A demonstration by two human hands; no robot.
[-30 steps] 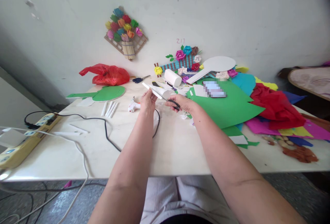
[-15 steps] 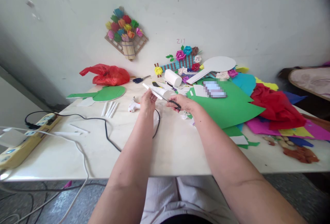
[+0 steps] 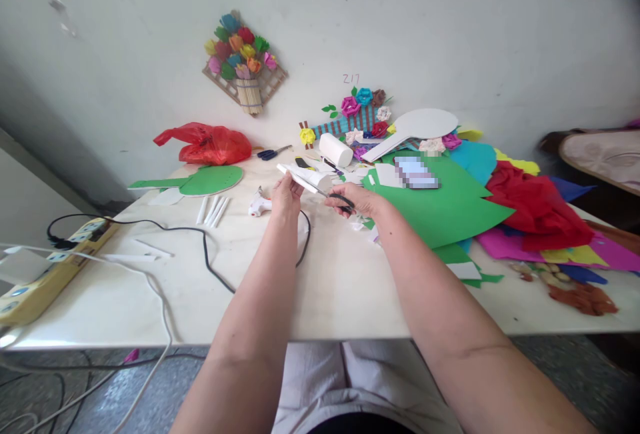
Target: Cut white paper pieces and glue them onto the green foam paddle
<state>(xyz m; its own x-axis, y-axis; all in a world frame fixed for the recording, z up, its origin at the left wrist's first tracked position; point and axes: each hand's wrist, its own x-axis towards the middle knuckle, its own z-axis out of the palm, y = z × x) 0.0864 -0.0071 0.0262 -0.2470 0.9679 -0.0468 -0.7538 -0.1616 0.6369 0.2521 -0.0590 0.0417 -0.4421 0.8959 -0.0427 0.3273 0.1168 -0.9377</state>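
Above the middle of the table, my left hand [image 3: 289, 193] is closed on a piece of white paper [image 3: 313, 179], whose far right part curls over. My right hand [image 3: 354, 199] grips scissors [image 3: 342, 202] by their black handles. Their blades reach left along the paper's edge; whether they are parted is too small to tell. Just left of my left hand lies a white glue gun [image 3: 259, 203]. Several thin white paper rolls [image 3: 214, 211] rest farther left. Behind my hands stands a white paper cylinder [image 3: 335, 150], lying on its side among paper scraps.
A yellow power strip [image 3: 55, 274] with trailing cables is at the left edge. At the back left are a red plastic bag [image 3: 215, 145], a green paddle-shaped piece [image 3: 210, 182] and dark scissors [image 3: 273, 153]. Green sheets [image 3: 440, 211] and a phone [image 3: 416, 173] lie to the right, beside red crepe paper [image 3: 535, 201].
My right hand and the scissors have shifted very slightly to the right. My left hand keeps its hold on the white paper in almost the same spot.
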